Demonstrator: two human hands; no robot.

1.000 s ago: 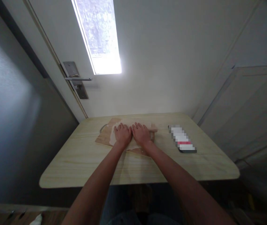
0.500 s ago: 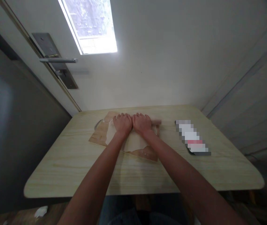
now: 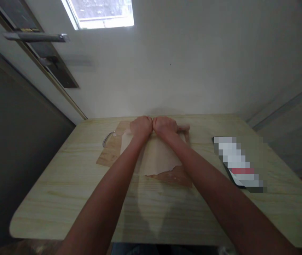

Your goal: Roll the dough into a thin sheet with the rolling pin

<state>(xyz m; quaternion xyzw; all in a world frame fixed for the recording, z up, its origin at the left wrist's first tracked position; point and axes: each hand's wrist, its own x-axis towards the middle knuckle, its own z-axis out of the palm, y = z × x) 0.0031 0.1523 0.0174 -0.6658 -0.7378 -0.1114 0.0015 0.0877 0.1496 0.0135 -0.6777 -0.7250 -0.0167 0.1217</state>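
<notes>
A thin pale sheet of dough (image 3: 155,157) lies spread over a brown wooden board (image 3: 110,154) on a light wooden table (image 3: 87,198). Across the board's far end lies a rolling pin (image 3: 185,128); only its right end shows past my hands. My left hand (image 3: 141,126) and my right hand (image 3: 164,126) sit side by side on the pin, knuckles touching, fingers curled down over it. Both arms are stretched far forward.
A metal loop handle (image 3: 106,138) sticks out at the board's left end. A flat dark device with a blurred-out face (image 3: 238,163) lies on the table to the right. Behind the table are a white wall, a door with a lever handle (image 3: 35,36) and a narrow window (image 3: 103,12).
Both hands have pushed the pin away from me to the board's far end. More flattened dough shows behind them. The fingers, flatter before, now curl over the pin. My view has dipped closer.
</notes>
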